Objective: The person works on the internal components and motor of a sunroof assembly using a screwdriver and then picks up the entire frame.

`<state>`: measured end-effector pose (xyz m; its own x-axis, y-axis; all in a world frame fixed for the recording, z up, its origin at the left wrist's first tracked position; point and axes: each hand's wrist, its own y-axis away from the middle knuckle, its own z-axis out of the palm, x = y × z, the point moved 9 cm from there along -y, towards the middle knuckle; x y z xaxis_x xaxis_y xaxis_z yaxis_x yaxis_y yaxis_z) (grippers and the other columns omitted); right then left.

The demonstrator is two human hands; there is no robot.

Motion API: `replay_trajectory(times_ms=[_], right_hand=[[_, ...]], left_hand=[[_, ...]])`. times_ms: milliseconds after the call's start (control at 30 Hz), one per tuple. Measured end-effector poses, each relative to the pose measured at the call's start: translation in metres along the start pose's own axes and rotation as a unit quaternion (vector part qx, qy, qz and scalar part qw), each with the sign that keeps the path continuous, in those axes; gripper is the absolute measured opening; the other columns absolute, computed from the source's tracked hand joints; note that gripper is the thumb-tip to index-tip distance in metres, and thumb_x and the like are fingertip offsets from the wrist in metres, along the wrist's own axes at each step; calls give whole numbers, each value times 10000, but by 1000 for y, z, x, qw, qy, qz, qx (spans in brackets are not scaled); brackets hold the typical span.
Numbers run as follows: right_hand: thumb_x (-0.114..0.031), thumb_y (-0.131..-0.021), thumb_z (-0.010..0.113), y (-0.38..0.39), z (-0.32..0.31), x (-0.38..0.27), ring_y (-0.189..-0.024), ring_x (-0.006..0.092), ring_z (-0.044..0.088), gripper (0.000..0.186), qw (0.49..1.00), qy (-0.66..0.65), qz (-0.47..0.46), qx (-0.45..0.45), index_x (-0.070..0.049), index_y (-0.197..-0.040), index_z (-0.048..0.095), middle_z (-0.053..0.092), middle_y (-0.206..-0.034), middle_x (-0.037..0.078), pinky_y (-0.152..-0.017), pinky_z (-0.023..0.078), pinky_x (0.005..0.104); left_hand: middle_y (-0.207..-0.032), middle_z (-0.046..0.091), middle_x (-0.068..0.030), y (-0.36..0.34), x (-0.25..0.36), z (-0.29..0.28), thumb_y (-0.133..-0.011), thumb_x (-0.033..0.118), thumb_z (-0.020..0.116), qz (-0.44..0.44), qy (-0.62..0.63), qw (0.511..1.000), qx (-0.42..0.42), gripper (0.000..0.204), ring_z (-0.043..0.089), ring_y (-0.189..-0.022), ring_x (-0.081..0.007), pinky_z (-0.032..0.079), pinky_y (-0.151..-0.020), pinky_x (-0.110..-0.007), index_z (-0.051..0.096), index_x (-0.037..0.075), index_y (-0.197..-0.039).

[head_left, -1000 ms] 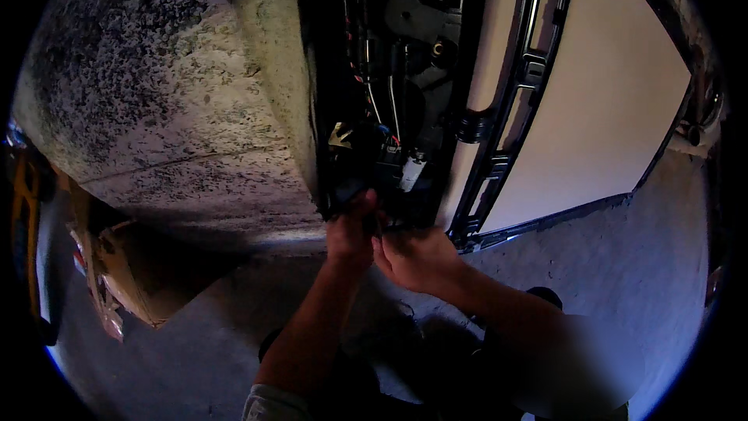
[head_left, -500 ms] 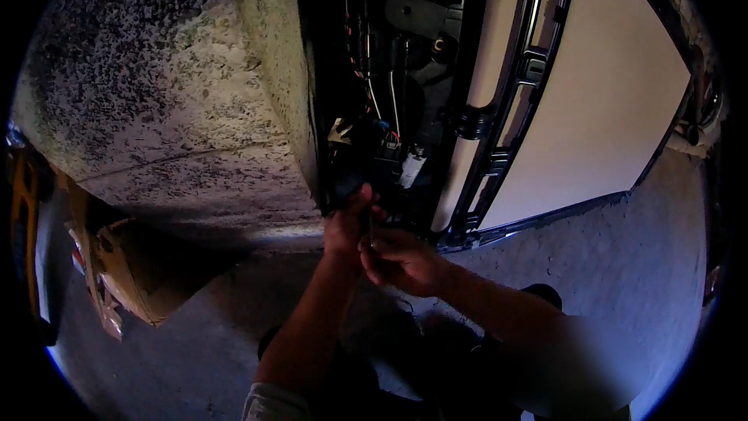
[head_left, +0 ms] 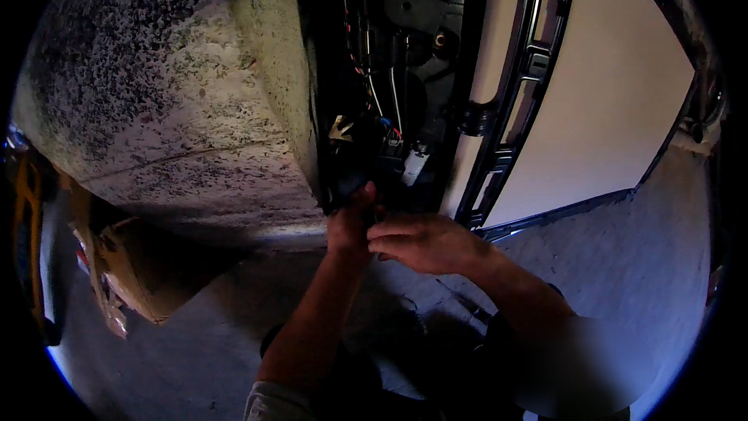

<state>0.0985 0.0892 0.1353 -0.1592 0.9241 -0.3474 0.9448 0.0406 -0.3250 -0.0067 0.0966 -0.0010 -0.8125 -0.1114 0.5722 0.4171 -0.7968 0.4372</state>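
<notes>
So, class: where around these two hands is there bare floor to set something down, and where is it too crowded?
Bare grey floor lies right of the right hand, bordered by the pale panel. More lies lower left, between the cardboard box and the left hand. The dark cavity above both hands is crowded with wires and parts.

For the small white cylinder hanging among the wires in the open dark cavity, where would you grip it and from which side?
Grip the small white cylinder around its lower body, coming up from below, where both hands already are. Its rounded sides suit a fingertip pinch, and wires crowd it from above. The right hand is nearest; the left hand reaches into the dark cavity beside it.
</notes>
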Motion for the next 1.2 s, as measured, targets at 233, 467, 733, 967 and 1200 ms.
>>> replay_trajectory(times_ms=[233, 467, 733, 967, 1200], right_hand=[[-293, -835, 759, 0, 16, 19, -993, 219, 679, 327, 994, -69, 56, 65, -100, -1080, 659, 664, -1143, 42, -830, 568, 339], [-264, -844, 761, -2, -25, -8, -829, 233, 672, 310, 993, 33, 45, 106, -65, -1051, 642, 624, -929, 70, -685, 571, 335], [-216, -782, 813, 12, -19, -13, -776, 209, 665, 366, 961, 140, -58, 233, -29, -1034, 626, 632, -947, 99, -641, 562, 324], [-226, -871, 708, 0, -26, -18, -700, 235, 668, 229, 975, 110, 48, 189, -44, -947, 591, 636, -807, 102, -550, 534, 327], [-239, -919, 652, 3, -6, -10, -622, 246, 642, 222, 979, 105, 147, 90, -34, -935, 568, 628, -761, 114, -550, 522, 349]], left_hand=[[-823, 630, -17, 0, 2, 2, -921, 229, 690, 19, 16, 999, -45, 148, 601, -714, -151, 491, -635, -301, 649, 91, -956], [-813, 631, -24, 2, 3, 1, -943, 185, 647, 4, 23, 999, -26, 106, 611, -698, -162, 496, -621, -298, 643, 84, -974], [-750, 615, -24, -3, -2, 4, -949, 172, 638, -25, 28, 997, -70, 74, 592, -634, -162, 480, -575, -293, 636, 98, -954], [-778, 619, -13, 2, 3, 10, -941, 166, 655, 12, 25, 997, -68, 66, 603, -689, -135, 487, -605, -268, 634, 104, -943], [-832, 613, -17, 6, 3, 6, -938, 155, 657, 2, 31, 1000, -3, 69, 596, -723, -138, 489, -628, -264, 631, 98, -967]])
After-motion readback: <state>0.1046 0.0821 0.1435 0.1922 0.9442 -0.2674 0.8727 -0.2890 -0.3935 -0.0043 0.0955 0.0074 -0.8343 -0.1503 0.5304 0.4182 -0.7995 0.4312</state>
